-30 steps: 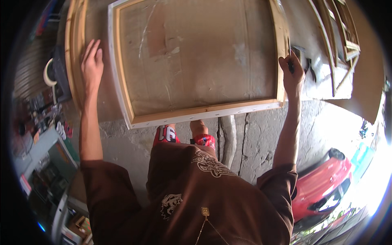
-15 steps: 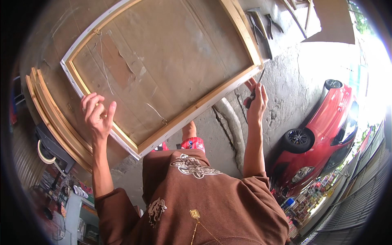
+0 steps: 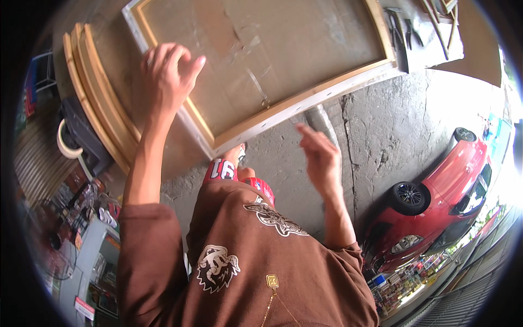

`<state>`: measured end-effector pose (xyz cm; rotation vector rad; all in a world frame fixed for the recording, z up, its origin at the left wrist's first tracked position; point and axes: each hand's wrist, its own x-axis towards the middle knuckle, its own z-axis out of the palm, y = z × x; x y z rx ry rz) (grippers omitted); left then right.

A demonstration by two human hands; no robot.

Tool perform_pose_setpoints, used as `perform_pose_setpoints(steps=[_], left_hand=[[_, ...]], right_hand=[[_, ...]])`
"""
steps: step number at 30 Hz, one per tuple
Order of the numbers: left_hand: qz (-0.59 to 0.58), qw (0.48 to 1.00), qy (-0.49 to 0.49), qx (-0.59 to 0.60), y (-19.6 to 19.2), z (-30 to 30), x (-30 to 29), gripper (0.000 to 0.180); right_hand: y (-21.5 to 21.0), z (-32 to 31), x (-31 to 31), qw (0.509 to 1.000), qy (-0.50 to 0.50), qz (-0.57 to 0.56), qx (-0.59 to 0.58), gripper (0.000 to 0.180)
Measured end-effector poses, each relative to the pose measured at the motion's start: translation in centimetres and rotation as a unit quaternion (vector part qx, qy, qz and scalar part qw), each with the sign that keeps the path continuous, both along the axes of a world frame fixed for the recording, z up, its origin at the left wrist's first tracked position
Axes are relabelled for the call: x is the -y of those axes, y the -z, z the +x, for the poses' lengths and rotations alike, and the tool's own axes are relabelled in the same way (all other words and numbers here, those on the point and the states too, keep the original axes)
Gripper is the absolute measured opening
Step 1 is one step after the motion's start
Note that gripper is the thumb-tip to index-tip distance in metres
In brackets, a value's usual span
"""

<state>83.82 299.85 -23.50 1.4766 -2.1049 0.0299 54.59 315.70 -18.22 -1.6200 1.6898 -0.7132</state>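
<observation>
A wooden frame (image 3: 321,91) with pale wood inside and a white outer edge lies on the brown surface before me. A small metal eyelet with a bit of wire (image 3: 265,102) sits on its near bar. My left hand (image 3: 169,76) is over the frame's left bar, fingers half curled and thumb apart, nothing visible in them. Whether it touches the bar I cannot tell. Below the near bar and apart from it, my right hand (image 3: 321,158) is blurred, index finger stretched out and the others curled. What those curled fingers hold is hidden.
Several curved wooden strips (image 3: 101,101) stand at the left. Pliers (image 3: 413,35) and a hammer (image 3: 396,26) lie beyond the frame's right corner, near loose wooden pieces (image 3: 438,24). A red car (image 3: 436,191) stands at the right on cracked concrete (image 3: 376,131).
My right hand has drawn back from the frame's right corner, where it held a dark, thin-tipped tool. That tool no longer shows. The view has shifted, and my left hand stays by the left bar.
</observation>
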Motion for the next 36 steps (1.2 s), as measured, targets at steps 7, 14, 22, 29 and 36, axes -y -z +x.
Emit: perform_pose_setpoints(steps=[7,14,22,29,36], left_hand=[[0.017,0.999,-0.019,0.021,1.2,0.9,-0.2,0.031],[0.02,0.998,-0.053,-0.013,0.4,-0.4,-0.4,0.026],[0.0,0.998,-0.066,0.003,0.7,-0.4,-0.9,0.03],[0.016,0.998,-0.055,-0.004,0.3,-0.8,-1.0,0.036],[-0.001,0.998,-0.064,-0.025,1.0,-0.5,-1.0,0.038]], right_hand=[[-1.0,8.8,-2.9,0.976,-0.168,0.087,-0.108,0.055],[-0.5,10.2,-2.8,0.974,-0.153,0.069,-0.151,0.042],[-3.3,11.6,-1.1,0.92,-0.247,0.151,-0.266,0.045],[-3.9,14.6,-1.1,0.83,-0.293,0.171,-0.443,0.052],[1.8,11.3,-4.3,0.945,-0.217,-0.025,-0.243,0.065]])
